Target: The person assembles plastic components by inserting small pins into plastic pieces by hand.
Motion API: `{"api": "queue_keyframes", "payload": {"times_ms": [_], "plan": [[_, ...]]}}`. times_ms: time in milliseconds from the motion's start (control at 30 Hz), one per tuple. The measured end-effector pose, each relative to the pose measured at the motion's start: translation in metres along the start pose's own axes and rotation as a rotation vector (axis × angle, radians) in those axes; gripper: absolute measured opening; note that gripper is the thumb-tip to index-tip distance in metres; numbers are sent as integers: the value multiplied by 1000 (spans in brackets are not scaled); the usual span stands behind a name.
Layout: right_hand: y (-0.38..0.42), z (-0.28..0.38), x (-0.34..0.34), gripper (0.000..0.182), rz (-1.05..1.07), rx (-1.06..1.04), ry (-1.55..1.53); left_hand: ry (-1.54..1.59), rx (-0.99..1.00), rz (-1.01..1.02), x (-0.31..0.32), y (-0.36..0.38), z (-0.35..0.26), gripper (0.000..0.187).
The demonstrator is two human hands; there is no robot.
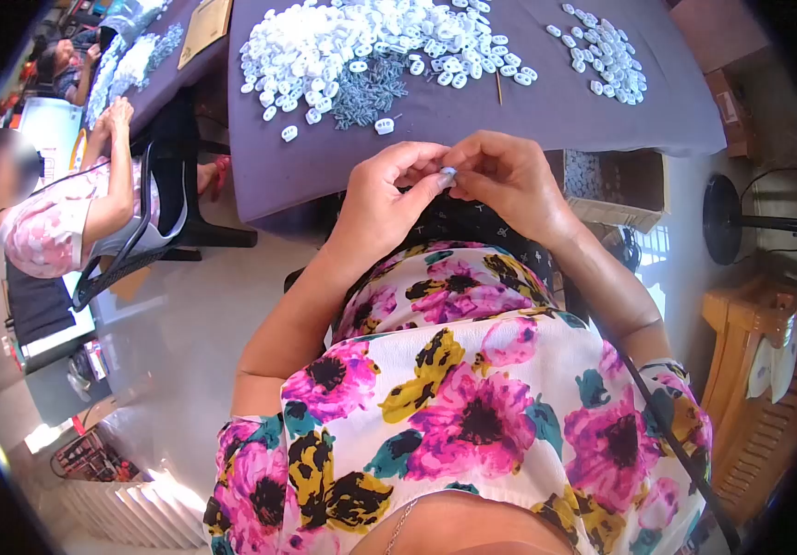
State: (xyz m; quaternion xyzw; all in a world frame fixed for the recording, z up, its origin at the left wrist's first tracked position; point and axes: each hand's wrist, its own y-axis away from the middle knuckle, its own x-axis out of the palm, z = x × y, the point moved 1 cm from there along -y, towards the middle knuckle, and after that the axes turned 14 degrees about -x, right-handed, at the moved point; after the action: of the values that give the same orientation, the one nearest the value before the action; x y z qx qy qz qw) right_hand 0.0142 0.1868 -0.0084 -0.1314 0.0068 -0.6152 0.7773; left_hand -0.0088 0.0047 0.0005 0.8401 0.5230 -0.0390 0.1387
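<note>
My left hand (391, 196) and my right hand (511, 185) meet just past the table's front edge, above my lap. Between their fingertips they pinch a small white piece (448, 172), mostly covered by the fingers. Beyond them on the table lies a large heap of white oval pieces (361, 42) with holes. A pile of small grey parts (371, 91) sits against its near side. Two white pieces, one at the left (289, 133) and one nearer my hands (384, 126), lie apart from the heap.
The dark tablecloth (278, 176) reaches the near edge. A smaller group of white pieces (602, 55) lies at the right, and a thin brown stick (498, 88) near the heap. Below stands an open box (616, 208). At the left sits another person (66, 203) on a black chair.
</note>
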Motion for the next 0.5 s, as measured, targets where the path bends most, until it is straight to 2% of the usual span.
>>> {"api": "queue_keyframes", "payload": {"times_ms": [67,300,467,500], "plan": [[-2,-2,-1,18,16,-13,-57,123,-117,51,0,-2,0,20],[-12,-11,-1,13,-35,-51,14,210,-62,-31,8,-12,17,16],[-13,-15,-1,8,-127,-100,26,603,-98,9,19,-16,21,16],[-13,-15,-2,8,-124,-99,28,605,-97,8,19,-16,22,16]]}}
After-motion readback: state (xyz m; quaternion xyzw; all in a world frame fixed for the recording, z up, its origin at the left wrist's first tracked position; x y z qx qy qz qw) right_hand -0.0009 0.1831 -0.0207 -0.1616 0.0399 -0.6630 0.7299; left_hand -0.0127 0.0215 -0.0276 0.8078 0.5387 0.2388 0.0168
